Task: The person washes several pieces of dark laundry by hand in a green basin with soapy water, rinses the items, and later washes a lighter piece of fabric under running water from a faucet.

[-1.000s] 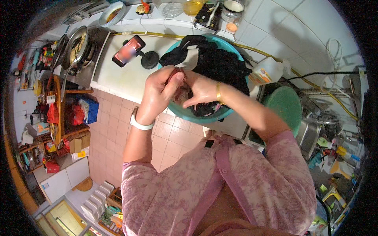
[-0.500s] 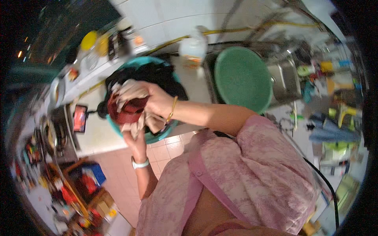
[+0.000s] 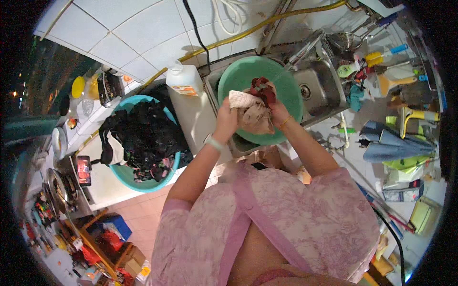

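A bunched beige and dark red garment (image 3: 256,114) is held over the round green basin (image 3: 229,78), which sits in the left part of the sink. My left hand (image 3: 227,116) grips its pale, light-coloured edge. On the other side, my right hand (image 3: 279,114) has its fingers closed on the cloth just below the dark red part. Whether the garment touches the basin's bottom, I cannot tell. To the left, a turquoise basin (image 3: 128,177) is heaped with black clothes (image 3: 140,133), a white piece and some patterned fabric among them.
Right of the green basin is a steel sink bowl (image 3: 329,90) with a drain. A large white jug (image 3: 183,78) stands on the counter between the basins. A phone (image 3: 84,170) leans at the counter's left end. Brushes and utensils (image 3: 393,88) hang at the right.
Both hands have carried the garment rightward, from above the turquoise basin to the green one. The view has shifted too, and the black clothes now show fully.
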Demonstrator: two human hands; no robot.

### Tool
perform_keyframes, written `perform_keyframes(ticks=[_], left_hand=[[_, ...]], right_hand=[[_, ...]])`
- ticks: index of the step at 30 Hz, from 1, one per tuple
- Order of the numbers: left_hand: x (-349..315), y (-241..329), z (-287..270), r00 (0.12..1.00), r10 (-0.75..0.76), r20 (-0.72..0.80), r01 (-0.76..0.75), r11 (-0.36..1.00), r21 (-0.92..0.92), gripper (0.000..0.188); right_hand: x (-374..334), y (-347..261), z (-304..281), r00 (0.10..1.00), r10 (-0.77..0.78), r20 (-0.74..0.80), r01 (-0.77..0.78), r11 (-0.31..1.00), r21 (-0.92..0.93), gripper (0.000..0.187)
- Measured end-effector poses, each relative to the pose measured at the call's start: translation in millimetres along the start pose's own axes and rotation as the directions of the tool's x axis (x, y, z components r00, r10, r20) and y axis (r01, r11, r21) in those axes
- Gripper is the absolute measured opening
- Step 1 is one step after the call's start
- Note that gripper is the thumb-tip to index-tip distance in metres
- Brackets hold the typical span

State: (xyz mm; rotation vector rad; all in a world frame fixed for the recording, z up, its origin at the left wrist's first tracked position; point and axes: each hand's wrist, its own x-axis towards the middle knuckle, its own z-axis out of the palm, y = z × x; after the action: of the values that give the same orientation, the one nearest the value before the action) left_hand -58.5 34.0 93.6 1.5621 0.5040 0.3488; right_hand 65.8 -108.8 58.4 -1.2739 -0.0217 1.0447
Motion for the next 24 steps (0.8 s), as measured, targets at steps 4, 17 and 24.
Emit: perform_keyframes(ticks=[4,17,24], left_hand=[[27,-104,35,0.957,-0.284,-0.059,0.289,0.95,0.119,0.026],[-12,-54,72,0.778,-0.593,-0.208,0.19,0.538,-0.821,0.032],[43,-34,102,0.738,-0.639,-0.216,0.243,0.551,-0.799,0.025]], right_hand=[[35,9,-45,0.973,0.075,-0.218,-0.198,0.758,-0.622,0.053],[85,24,-98,0.876,-0.419,0.241,0.37,0.261,-0.892,0.032],[115,10,5,0.99,0.119,0.073,-0.135,0.946,0.293,0.015]])
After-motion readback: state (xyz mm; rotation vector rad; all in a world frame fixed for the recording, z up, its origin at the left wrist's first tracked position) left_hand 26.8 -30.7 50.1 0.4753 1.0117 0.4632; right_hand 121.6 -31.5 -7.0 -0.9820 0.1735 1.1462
